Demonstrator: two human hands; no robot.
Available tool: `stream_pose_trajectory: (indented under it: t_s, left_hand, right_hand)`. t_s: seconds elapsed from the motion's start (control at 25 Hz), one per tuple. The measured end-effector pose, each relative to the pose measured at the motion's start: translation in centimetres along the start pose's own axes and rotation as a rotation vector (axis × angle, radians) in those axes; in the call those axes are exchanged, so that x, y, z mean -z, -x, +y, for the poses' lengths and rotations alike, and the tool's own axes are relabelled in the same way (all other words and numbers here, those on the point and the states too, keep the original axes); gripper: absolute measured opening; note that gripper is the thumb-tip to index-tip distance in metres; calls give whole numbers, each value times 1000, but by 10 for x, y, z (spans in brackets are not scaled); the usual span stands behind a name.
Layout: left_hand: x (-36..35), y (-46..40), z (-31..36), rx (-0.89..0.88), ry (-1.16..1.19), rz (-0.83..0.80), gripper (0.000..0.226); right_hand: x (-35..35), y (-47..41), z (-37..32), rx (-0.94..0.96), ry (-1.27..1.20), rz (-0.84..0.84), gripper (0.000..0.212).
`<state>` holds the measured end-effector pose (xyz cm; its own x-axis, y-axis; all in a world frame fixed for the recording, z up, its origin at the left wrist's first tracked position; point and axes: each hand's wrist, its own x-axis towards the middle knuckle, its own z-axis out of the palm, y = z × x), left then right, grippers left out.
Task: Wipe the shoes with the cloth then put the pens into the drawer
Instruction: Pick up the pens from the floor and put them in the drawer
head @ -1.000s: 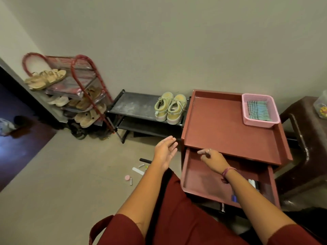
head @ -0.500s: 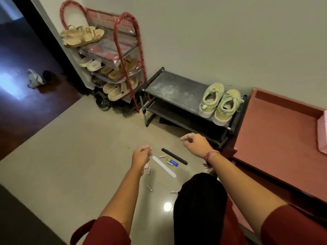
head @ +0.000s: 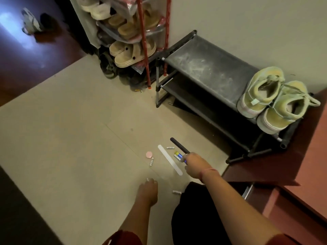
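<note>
Now the right hand point(head: 195, 165) reaches down to the floor point(head: 70, 138) and its fingers seem to close on the near end of the black pen point(head: 179, 145), beside a small blue and yellow item point(head: 178, 155). Whether the pinch is already firm I cannot tell, because the fingertips cover that end. The left hand point(head: 148, 190) is lower in the view, with fingers curled down onto the floor, and something small and pale shows at its fingertips; I cannot tell what it is.

Between the two hands lies a long white stick point(head: 169, 160), maybe a pen or a file. Around it are scattered several small white tubes point(head: 151, 161), one more tube point(head: 177, 192) near the dark knee, and a pink round cap point(head: 149, 154).

In my judgement the step in hand is collecting the pens. To do it well, the right hand should take the black pen near its middle, so it does not tip, and gather the thin pieces one at a time.

The shoes point(head: 270, 101) stand on the black rack point(head: 208, 71), well apart from the hands. The drawer point(head: 247, 191) shows only as an edge at the right, under the red cabinet point(head: 304, 174).
</note>
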<state>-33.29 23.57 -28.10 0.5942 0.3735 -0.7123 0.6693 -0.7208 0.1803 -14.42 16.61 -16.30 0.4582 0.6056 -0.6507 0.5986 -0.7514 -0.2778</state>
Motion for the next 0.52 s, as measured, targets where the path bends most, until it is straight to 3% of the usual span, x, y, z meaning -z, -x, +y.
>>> stream_pose_trajectory:
  t_s: [0.2,0.4,0.52]
  left_hand:
    - [-46,-42,18,-179,-206,-17,39]
    - [-88,-77,49,-245,-234,-131,44]
    - [-86,-90,63,-235,-155,-79,44]
  right_hand:
    - [0,-33,0,55,115,59,37]
    - [-9,-41,-14,65,237,47,32]
    - [-14,-40,-21,56,273,16,31]
